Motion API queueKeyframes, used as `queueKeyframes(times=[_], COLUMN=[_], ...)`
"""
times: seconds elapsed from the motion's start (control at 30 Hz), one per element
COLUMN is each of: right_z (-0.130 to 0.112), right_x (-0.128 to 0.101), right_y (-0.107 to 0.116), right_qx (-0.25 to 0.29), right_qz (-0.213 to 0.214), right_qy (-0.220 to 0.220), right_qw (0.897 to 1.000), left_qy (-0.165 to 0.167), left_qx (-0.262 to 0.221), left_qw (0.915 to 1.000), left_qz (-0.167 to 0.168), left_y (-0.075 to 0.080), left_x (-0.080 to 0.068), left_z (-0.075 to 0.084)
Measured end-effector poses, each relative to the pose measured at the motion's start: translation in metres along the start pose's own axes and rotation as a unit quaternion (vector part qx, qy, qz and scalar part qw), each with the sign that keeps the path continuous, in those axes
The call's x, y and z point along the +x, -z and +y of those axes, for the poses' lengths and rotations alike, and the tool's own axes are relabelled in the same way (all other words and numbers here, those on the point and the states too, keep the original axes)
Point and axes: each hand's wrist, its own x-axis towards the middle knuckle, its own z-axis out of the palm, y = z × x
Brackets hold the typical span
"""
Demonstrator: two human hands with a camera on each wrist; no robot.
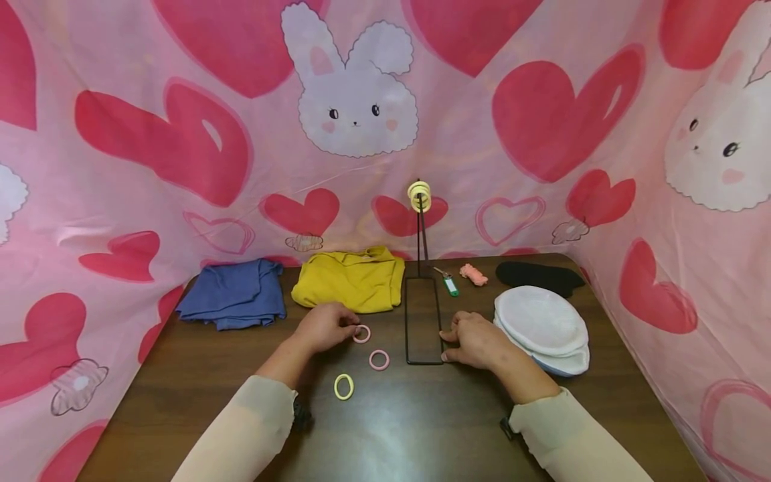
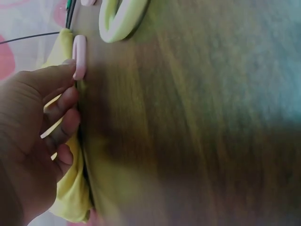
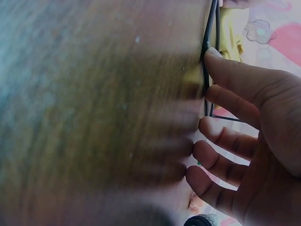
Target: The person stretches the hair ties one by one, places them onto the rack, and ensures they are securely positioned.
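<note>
My left hand [image 1: 325,327] pinches a small pink ring [image 1: 361,334] between thumb and fingertips, in front of the folded yellow cloth. The left wrist view shows this ring [image 2: 80,56] edge-on at the thumb tip. A second pink ring [image 1: 379,360] and a pale yellow ring [image 1: 344,387] lie on the table nearby. Beside the black wire stand [image 1: 424,363], my right hand [image 1: 476,340] touches the right side of its base with thumb and index tips spread apart. Pale yellow rings [image 1: 419,195] hang at the top of the stand.
Behind the left hand lie a folded blue cloth [image 1: 235,294] and a folded yellow cloth [image 1: 349,278]. Right of the stand are a green-tagged key [image 1: 450,284], a coral cord bundle [image 1: 474,274], a black item [image 1: 536,276] and white round fabric pieces [image 1: 542,321]. Pink curtains surround the table [image 1: 421,428].
</note>
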Motion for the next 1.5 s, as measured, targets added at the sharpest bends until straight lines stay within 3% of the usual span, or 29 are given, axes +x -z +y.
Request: queueKeyframes(times=[0.27,0.4,0.77,1.0,1.3,1.5], right_z=[0.0,-0.001,-0.001,0.001,0.001,0.002], right_x=[0.0,0.0,-0.001,-0.001,-0.001,0.0], right_y=[0.001,0.001,0.001,0.001,0.001,-0.002], right_qx=[-0.005,-0.005,-0.001,-0.004,-0.001,-0.007], right_qz=[0.002,0.0,-0.004,-0.006,-0.003,0.001], right_qy=[0.005,0.003,-0.004,-0.006,0.003,0.01], right_qw=[1.0,1.0,1.0,1.0,1.0,1.0], left_qy=[0.025,0.022,0.0,-0.021,-0.064,-0.133], left_qx=[0.023,0.025,-0.048,-0.112,-0.147,-0.156], left_qw=[0.9994,0.9993,0.9962,0.9863,0.9737,0.9607], left_qz=[0.007,0.017,0.073,0.119,0.163,0.188], left_y=[-0.005,-0.007,0.007,0.023,0.044,0.062], left_x=[0.001,-0.002,-0.006,-0.009,-0.011,-0.011], left_z=[0.005,0.004,0.015,0.036,0.069,0.097])
